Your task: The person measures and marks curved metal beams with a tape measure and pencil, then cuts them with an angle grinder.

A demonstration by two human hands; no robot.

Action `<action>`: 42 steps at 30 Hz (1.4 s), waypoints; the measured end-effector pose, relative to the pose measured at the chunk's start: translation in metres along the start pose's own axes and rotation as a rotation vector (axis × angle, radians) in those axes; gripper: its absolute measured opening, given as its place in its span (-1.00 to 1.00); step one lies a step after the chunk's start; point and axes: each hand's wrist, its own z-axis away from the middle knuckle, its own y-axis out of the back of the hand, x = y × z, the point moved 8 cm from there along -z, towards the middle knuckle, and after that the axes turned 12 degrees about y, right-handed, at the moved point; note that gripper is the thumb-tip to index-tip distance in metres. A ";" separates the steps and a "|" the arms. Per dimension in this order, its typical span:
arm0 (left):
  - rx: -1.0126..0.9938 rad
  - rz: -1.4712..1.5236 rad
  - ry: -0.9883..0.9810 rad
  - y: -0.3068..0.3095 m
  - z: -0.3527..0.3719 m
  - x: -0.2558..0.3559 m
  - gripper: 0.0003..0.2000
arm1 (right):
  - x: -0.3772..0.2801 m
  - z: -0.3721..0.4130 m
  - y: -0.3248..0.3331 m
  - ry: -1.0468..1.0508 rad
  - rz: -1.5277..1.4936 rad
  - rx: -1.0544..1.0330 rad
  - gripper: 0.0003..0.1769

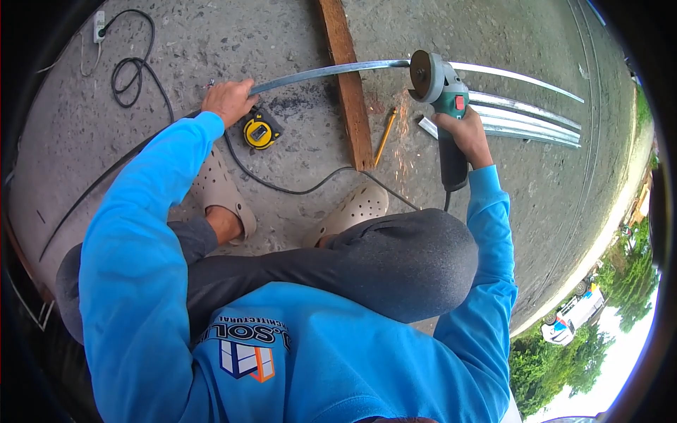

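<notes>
My right hand (462,134) grips a green angle grinder (441,92), whose disc touches a long metal strip (331,70) and throws orange sparks downward. That strip rests across a wooden plank (349,92) lying on the concrete floor (211,42). My left hand (227,101) presses down on the strip's left part. A yellow tape measure (261,130) lies just below my left hand. A yellow pencil (385,135) lies right of the plank.
More metal strips (525,120) lie stacked to the right of the grinder. The grinder's black cord (296,187) runs in front of my beige clogs (352,208). Another cable coil (130,77) leads to a socket (99,26) at top left.
</notes>
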 end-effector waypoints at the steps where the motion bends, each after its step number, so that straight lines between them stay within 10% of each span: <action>1: 0.000 -0.001 0.001 0.001 0.000 0.000 -0.75 | -0.001 0.000 0.000 0.006 -0.001 0.005 -0.38; 42: -0.010 0.023 -0.019 0.003 0.004 0.000 -0.76 | -0.009 -0.011 0.003 -0.048 0.025 -0.056 -0.43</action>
